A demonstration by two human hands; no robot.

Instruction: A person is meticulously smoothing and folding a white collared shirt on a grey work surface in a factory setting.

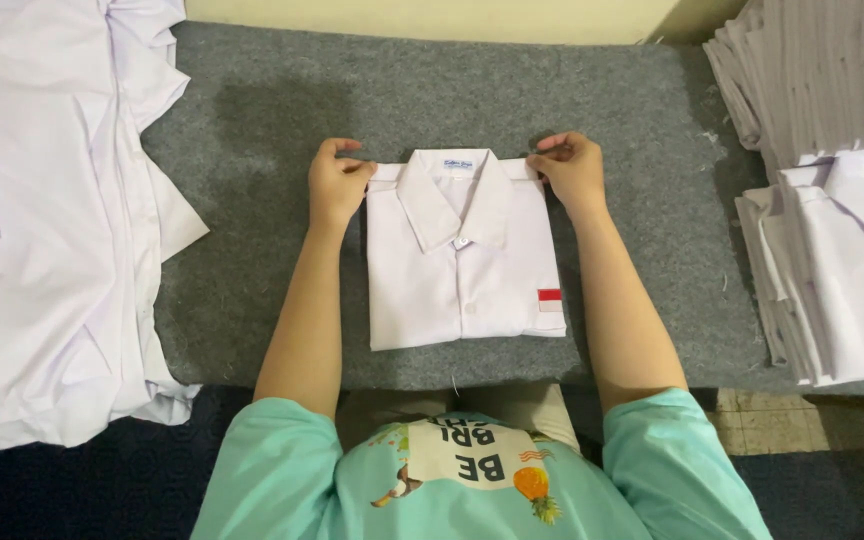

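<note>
While the folded white shirt (464, 262) lies flat in the middle of the grey worktop (252, 120), collar away from the person, both hands pinch its top corners. The left hand (337, 185) has its fingers (352, 165) closed on the left shoulder fold, and the right hand (574, 170) has its fingers (550, 160) closed on the right shoulder fold. The shirt looks light, soft and limp, likely to sag or unfold if lifted by one edge; the shoulder corners beside the stiffer collar seem the surest hold, with support under the body to keep the folds. A loose heap (42, 220) of white cloth lies at the left, and a stack (842, 270) of folded shirts at the right.
</note>
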